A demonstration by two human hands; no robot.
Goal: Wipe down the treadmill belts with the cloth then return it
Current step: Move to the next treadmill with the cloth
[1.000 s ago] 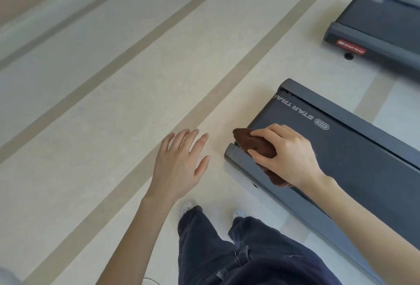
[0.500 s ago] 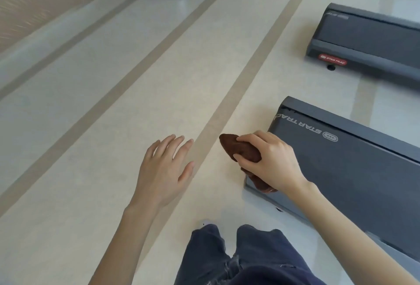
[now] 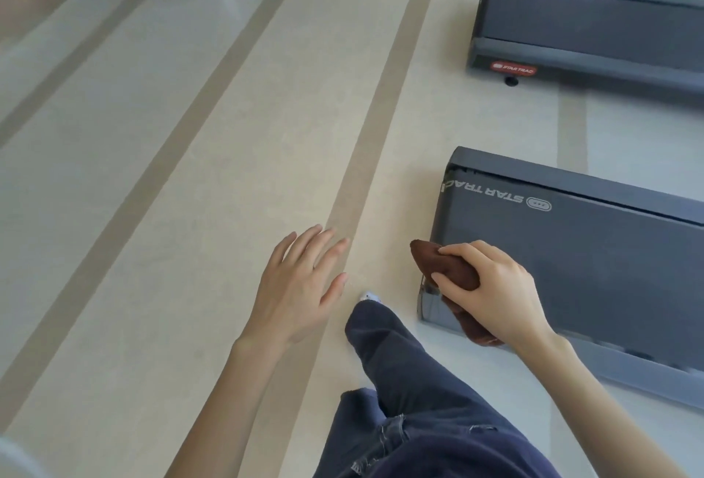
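Two treadmills sit on the striped floor (image 3: 190, 210): the far treadmill (image 3: 590, 20) at 1 o'clock, the near treadmill (image 3: 590, 268) at 3 o'clock. The right hand (image 3: 491, 287) is at the near treadmill's end corner, its grip curled round a bunched brown cloth (image 3: 438, 264). At 9 o'clock from the cloth, the left hand (image 3: 301, 287) hovers over the floor, grip spread and holding nothing. Dark trousers (image 3: 419, 401) fill 6 o'clock.

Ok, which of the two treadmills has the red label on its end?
The far treadmill, top right of the view: its end rail carries a red label. The near treadmill, beside the cloth, shows only white lettering.
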